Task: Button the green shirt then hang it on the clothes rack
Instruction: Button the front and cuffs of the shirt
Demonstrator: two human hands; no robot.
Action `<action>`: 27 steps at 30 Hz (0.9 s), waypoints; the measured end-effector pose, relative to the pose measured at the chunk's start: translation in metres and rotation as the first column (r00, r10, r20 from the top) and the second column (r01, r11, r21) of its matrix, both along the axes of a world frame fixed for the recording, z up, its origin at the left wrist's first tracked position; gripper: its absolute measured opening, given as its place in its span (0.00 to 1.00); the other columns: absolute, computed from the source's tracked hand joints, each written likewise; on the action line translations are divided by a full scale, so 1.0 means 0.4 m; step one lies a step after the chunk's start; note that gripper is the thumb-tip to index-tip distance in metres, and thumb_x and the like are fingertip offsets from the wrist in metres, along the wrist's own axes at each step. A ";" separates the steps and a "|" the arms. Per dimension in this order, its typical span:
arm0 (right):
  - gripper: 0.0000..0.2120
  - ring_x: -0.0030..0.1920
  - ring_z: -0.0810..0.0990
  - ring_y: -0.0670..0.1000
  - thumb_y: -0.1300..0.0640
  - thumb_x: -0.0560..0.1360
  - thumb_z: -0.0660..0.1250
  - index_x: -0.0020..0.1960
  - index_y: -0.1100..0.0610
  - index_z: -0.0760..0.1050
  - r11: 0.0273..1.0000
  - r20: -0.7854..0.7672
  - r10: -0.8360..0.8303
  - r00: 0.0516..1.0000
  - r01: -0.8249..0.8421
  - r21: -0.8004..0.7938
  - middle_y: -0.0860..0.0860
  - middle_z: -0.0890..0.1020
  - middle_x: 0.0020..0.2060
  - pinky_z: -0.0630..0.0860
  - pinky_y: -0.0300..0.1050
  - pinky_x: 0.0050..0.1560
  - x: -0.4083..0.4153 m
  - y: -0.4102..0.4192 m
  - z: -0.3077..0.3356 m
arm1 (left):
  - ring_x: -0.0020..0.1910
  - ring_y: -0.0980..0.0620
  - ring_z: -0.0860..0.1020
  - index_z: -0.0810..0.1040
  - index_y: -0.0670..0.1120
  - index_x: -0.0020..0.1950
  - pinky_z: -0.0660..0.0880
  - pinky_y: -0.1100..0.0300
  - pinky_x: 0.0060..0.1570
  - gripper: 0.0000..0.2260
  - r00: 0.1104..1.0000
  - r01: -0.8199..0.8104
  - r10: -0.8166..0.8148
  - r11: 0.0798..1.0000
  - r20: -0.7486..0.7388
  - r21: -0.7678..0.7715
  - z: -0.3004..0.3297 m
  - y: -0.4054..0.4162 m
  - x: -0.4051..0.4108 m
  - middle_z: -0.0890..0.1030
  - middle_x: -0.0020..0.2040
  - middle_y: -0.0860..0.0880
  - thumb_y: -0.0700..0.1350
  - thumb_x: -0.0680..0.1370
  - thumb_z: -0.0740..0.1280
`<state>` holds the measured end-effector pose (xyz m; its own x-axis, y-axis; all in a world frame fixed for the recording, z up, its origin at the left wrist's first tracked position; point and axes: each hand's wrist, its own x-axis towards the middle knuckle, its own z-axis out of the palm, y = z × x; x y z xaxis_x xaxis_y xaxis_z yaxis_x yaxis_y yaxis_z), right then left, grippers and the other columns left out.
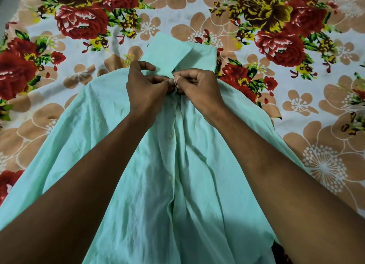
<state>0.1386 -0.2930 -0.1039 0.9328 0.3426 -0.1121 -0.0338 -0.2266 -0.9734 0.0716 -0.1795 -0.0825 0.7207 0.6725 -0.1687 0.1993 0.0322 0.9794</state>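
The green shirt (122, 145) lies flat, front up, on a flowery bedsheet (296, 105), collar (177, 52) at the far end and hem toward the near edge. Both hands meet at the top of the placket, right under the collar. The left hand (147, 85) has its fingers curled in, pinching the fabric edge there, and the right hand (197, 85) pinches the other side, fingertips touching. A couple of buttons (170, 136) show further down the placket.
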 end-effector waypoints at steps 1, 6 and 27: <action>0.07 0.45 0.87 0.47 0.59 0.75 0.75 0.52 0.59 0.86 1.000 0.012 0.013 1.000 -0.013 0.000 0.51 0.88 0.42 0.84 0.46 0.54 0.000 -0.003 0.001 | 0.37 0.46 0.86 0.68 0.42 0.57 0.84 0.55 0.42 0.22 1.000 -0.005 0.005 1.000 -0.001 -0.022 -0.002 0.001 0.001 0.85 0.38 0.41 0.31 0.69 0.75; 0.06 0.45 0.87 0.50 0.62 0.76 0.74 0.53 0.61 0.85 1.000 0.030 0.015 0.999 -0.015 -0.006 0.54 0.88 0.43 0.85 0.50 0.52 0.006 -0.003 -0.006 | 0.37 0.45 0.85 0.68 0.40 0.59 0.84 0.54 0.45 0.23 0.999 0.016 -0.011 0.984 0.031 -0.175 -0.006 0.011 -0.001 0.85 0.40 0.39 0.28 0.71 0.74; 0.10 0.33 0.84 0.52 0.61 0.70 0.78 0.42 0.58 0.77 0.967 0.199 -0.139 0.970 0.176 -0.182 0.53 0.82 0.31 0.84 0.53 0.38 0.014 0.019 -0.012 | 0.34 0.45 0.79 0.63 0.48 0.51 0.80 0.56 0.34 0.23 0.981 -0.033 0.015 0.995 -0.191 -0.094 -0.026 0.038 0.067 0.78 0.45 0.37 0.36 0.66 0.74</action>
<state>0.1442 -0.2855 -0.1085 0.9839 0.1782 0.0149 0.0899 -0.4204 -0.9029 0.0985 -0.1642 -0.0929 0.6530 0.6633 -0.3654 0.3791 0.1314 0.9160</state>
